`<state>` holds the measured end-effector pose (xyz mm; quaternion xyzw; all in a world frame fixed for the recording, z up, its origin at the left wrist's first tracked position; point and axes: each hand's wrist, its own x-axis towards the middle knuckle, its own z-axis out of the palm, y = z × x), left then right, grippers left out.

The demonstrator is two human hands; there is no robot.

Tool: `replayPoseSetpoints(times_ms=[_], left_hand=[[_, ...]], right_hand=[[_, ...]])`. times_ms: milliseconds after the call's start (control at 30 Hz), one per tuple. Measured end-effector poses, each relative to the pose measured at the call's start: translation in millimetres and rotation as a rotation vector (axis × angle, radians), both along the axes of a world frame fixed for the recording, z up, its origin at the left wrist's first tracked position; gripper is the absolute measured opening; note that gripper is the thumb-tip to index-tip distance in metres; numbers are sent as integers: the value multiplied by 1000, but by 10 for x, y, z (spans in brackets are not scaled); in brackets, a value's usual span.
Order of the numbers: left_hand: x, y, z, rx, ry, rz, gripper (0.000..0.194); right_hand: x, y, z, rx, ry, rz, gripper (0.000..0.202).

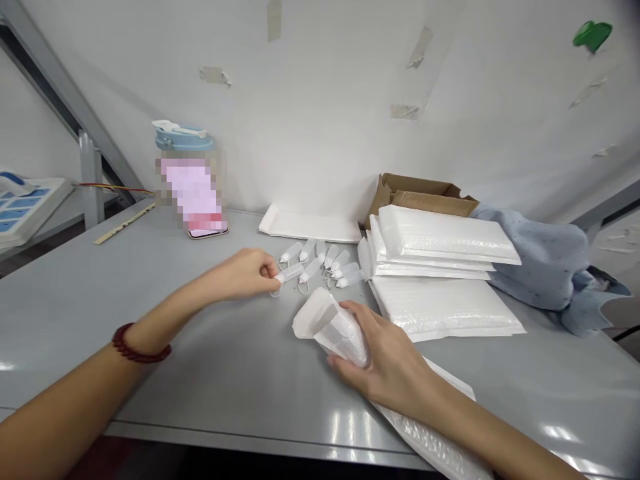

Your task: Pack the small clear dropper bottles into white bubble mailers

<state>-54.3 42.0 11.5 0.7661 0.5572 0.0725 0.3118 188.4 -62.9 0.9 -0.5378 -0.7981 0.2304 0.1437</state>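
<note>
My left hand (250, 274) is closed, its thumb and fingertips pinching the near end of a small translucent plastic bottle (292, 271) with a thin loop at its cap. Several more such small bottles (310, 269) lie grouped just beyond and to the right. In my right hand (385, 350) is a white bubble mailer (345, 337), squeezed so that its mouth gapes toward the bottles. The mailer's lower part runs under my right forearm and over the table's front edge. What is inside it, if anything, I cannot see.
Stacked bubble mailers (445, 300) stand at the right before a cardboard box (425, 193) and blue-grey cloth (535, 257). Another flat mailer (310, 225) lies by the wall. A phone (197, 200) leans against a blue-lidded container (184, 139). A thin wooden strip (125, 223) lies left on the grey table (225, 373).
</note>
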Motion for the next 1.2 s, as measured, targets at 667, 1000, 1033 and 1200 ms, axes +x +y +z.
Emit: replayPoseSetpoints(times_ms=[667,1000,1033,1200], left_hand=[[246,-285,123,-129,-431,-85,22],[95,263,-353,344,-50,131,28],[82,276,-335,331,-56,128,25],[-119,196,-45,89,-182,179,23]], right_hand=[[-21,-87,-58,62,86,45,67],[-27,-123,-118,105,91,70,64],[-26,-122,-118,100,96,66,63],[-20,-115,-107,62,101,42,65]])
